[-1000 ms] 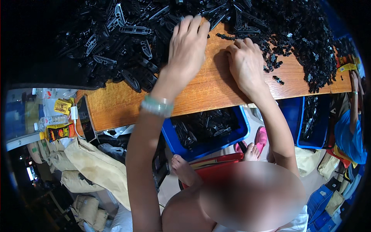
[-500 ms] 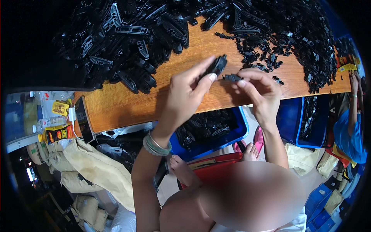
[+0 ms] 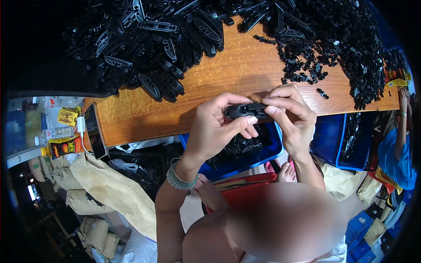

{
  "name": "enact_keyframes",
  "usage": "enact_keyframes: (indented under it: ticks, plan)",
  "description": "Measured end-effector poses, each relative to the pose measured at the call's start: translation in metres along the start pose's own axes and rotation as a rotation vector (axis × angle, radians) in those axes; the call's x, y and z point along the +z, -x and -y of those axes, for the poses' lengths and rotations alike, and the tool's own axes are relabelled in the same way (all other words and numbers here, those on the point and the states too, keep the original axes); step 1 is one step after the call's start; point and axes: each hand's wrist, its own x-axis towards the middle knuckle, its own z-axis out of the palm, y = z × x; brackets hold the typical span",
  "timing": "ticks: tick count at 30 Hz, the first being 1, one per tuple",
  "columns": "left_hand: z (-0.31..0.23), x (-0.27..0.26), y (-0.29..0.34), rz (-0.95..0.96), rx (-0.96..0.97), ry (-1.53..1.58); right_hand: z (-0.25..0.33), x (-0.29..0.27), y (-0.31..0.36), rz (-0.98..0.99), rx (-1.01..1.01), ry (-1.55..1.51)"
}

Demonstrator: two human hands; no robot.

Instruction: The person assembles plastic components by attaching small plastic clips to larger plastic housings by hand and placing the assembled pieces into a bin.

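Observation:
My left hand (image 3: pixel 208 129) is closed around a long black plastic housing (image 3: pixel 237 111), with its thumb along the near side. The housing lies sideways over the table's front edge, a slot showing on top. At its right end, my right hand (image 3: pixel 296 116) pinches a small black plastic clip (image 3: pixel 258 108), pressed against the housing. The fingertips partly cover the clip, so I cannot tell how far it sits in. Beyond my hands, a heap of similar long black housings (image 3: pixel 162 81) lies at the left. A heap of small black clips (image 3: pixel 307 72) spreads at the right.
The wooden table (image 3: pixel 250 57) bears both heaps. Below its edge stand a blue bin (image 3: pixel 276 154) of black parts and another blue bin (image 3: pixel 337 160) at right. Bottles (image 3: pixel 63 147) and a dark flat device (image 3: pixel 97 140) are at left. Another person's blue sleeve (image 3: pixel 397 149) shows far right.
Both hands have come together and nearer to me. The housing has turned from tilted to nearly level, and the clip has moved from apart to against its right end.

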Motion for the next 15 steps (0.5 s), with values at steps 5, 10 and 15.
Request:
enact_keyframes:
  ticks: [5,10,15]
  plan:
    - [0.0,0.004,-0.001,-0.088,-0.015,0.049,-0.001,-0.002,0.002,0.059,-0.141,0.241]
    - [0.005,0.001,0.003,-0.086,0.065,-0.083,-0.003,0.008,0.009,-0.016,0.107,-0.003]
    - [0.007,0.006,0.006,-0.116,0.017,-0.065,-0.006,0.009,0.013,0.017,0.108,0.082]
